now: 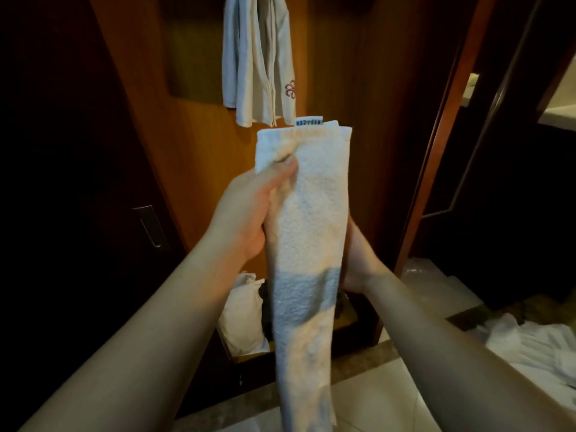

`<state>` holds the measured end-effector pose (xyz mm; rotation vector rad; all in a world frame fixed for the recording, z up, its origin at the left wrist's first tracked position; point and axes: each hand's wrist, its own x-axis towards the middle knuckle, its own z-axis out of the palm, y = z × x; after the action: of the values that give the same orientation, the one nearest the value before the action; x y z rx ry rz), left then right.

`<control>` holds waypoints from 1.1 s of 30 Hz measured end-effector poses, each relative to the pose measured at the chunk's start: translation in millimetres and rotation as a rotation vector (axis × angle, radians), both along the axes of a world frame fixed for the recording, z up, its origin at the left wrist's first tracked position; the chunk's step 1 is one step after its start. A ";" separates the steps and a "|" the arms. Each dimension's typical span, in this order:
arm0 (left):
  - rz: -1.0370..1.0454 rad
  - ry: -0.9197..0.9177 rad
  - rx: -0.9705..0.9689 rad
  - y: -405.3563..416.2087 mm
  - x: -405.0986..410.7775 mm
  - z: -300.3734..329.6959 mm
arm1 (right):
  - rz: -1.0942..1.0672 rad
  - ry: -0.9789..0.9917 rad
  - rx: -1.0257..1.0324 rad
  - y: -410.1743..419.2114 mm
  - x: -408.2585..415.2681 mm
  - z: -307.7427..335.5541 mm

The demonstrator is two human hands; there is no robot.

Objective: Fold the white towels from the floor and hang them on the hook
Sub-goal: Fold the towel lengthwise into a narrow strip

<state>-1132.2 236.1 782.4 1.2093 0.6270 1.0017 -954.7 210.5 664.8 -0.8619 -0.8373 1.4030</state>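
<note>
Wooden wardrobe panel [199, 126] ahead, towels hanging [258, 57] up top; long folded white towel [307, 244] upright between my hands, left hand [249, 213] pinching its edge, right hand [358, 260] gripping behind, tag [309, 121] sticking up

The pale tiled floor [367, 397] carries a crumpled heap of white towels [536, 347] at the right, while a low wooden shelf [349, 325] in the cabinet holds a white bag [243, 316] at its left end.
</note>
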 end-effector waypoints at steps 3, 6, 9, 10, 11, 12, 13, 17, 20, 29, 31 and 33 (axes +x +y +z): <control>0.071 0.044 -0.051 9.3 -1.8 15.7 | 0.099 0.011 -0.024 2.8 -10.3 -8.1; 0.123 0.071 -0.108 20.1 -6.1 27.4 | 0.106 0.020 -0.016 3.6 -18.1 -9.3; 0.157 0.083 -0.151 29.7 -11.5 37.0 | 0.122 -0.116 0.072 2.0 -22.5 -5.7; 0.166 0.080 -0.161 31.9 -13.0 40.2 | 0.149 -0.211 0.098 0.4 -23.0 -1.9; 0.179 0.074 -0.169 33.8 -14.5 43.4 | 0.179 -0.312 0.115 -0.7 -23.0 2.4; 0.198 0.064 -0.175 35.7 -15.9 46.8 | 0.197 -0.392 0.121 -1.3 -22.8 7.0; 0.218 0.047 -0.180 37.3 -17.1 50.4 | 0.199 -0.439 0.124 -0.6 -22.4 10.9; 0.265 -0.029 -0.190 40.3 -20.4 62.0 | 0.083 -0.439 0.173 1.4 -21.3 20.9; 0.264 -0.084 -0.184 39.9 -21.0 69.2 | -0.153 -0.358 0.239 0.2 -23.1 16.7; 0.118 -0.102 -0.005 29.0 -14.8 77.9 | -0.179 -0.477 0.297 -9.0 -24.3 17.1; 0.106 -0.083 0.043 27.5 -14.5 79.5 | -0.177 -0.500 0.299 -8.6 -24.8 19.1; 0.122 -0.073 0.076 26.0 -14.6 82.0 | -0.211 -0.538 0.297 -9.1 -26.5 19.2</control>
<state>-1146.9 262.0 864.4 1.2057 0.6158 1.1765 -981.2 201.4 684.0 -1.0755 -1.2831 0.8384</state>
